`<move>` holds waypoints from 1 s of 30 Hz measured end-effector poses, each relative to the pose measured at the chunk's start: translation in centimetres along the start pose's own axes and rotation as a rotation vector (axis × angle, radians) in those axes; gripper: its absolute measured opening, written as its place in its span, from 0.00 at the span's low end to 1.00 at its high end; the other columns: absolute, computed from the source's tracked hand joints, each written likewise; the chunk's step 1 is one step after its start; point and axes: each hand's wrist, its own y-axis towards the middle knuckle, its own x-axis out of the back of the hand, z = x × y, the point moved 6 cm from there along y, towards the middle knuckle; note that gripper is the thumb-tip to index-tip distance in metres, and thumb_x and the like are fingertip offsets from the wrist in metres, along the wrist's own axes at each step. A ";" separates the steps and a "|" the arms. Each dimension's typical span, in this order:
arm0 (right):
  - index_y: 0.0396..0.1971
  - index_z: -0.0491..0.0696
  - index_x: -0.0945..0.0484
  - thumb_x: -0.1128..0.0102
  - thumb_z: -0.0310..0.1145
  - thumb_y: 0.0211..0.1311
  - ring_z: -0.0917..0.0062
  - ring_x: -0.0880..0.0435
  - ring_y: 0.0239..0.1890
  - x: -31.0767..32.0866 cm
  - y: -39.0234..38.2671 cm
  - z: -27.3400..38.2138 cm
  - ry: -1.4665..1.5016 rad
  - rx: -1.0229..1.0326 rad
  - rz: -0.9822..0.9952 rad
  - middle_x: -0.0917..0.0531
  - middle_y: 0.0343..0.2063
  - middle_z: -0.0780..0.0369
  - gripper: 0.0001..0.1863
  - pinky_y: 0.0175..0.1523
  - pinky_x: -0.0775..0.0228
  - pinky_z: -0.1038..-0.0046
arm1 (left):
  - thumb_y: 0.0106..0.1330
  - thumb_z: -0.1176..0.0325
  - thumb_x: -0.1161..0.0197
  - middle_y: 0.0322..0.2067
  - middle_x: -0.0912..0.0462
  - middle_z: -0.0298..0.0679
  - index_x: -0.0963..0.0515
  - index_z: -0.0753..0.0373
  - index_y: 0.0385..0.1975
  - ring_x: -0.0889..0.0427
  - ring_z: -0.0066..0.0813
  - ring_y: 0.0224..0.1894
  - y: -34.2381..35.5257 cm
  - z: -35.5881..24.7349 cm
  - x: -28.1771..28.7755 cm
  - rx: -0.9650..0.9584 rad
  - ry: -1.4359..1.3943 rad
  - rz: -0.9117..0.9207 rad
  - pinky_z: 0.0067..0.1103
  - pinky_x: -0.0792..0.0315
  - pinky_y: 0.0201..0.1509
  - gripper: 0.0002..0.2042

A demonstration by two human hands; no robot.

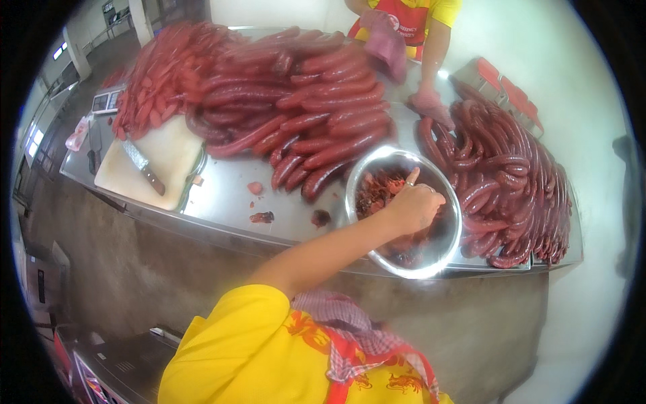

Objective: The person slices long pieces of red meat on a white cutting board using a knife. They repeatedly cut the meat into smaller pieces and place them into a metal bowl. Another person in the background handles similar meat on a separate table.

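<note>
My left hand (418,207) reaches over a round metal bowl (351,202) near the table's front edge. Its fingers curl down toward the bowl, one of them sticking up. What they pinch, if anything, is hidden behind the hand. Dark red and pinkish scraps (377,192) lie in the bowl. Glossy red sausages (350,124) are piled behind and left of it. Another heap of darker sausages (511,182) stands right of the bowl. My right hand is out of the picture.
A white cutting board (124,168) with a knife (145,167) lies at the left. Loose scraps (262,217) dot the metal table (225,195). Opposite me, a co-worker's reddish-gloved hand (431,106) reaches to the right heap. Red chairs (515,94) stand behind.
</note>
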 end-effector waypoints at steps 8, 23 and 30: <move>0.31 0.41 0.19 0.40 0.43 0.61 0.71 0.17 0.23 0.3 -0.3 -1.9 0.049 -0.072 -0.012 0.17 0.22 0.58 0.17 0.29 0.25 0.67 | 0.61 0.71 0.36 0.33 0.16 0.43 0.18 0.64 0.37 0.17 0.38 0.38 -16.5 13.8 18.0 0.312 0.033 -0.543 0.26 0.25 0.44 0.07; 0.29 0.42 0.20 0.40 0.42 0.61 0.74 0.21 0.19 0.6 -4.3 9.5 -0.094 0.284 -0.001 0.19 0.19 0.59 0.16 0.23 0.29 0.69 | 0.63 0.55 0.37 0.61 0.35 0.53 0.45 0.65 0.66 0.37 0.53 0.64 -23.1 15.4 13.3 0.042 -0.050 0.472 0.39 0.44 0.68 0.37; 0.30 0.41 0.20 0.41 0.41 0.61 0.72 0.20 0.21 -1.6 -2.7 6.8 -0.036 0.092 0.066 0.19 0.21 0.58 0.16 0.24 0.29 0.68 | 0.63 0.59 0.39 0.57 0.33 0.50 0.38 0.62 0.64 0.34 0.52 0.58 -19.1 12.0 8.0 -0.038 -0.046 0.427 0.38 0.40 0.64 0.30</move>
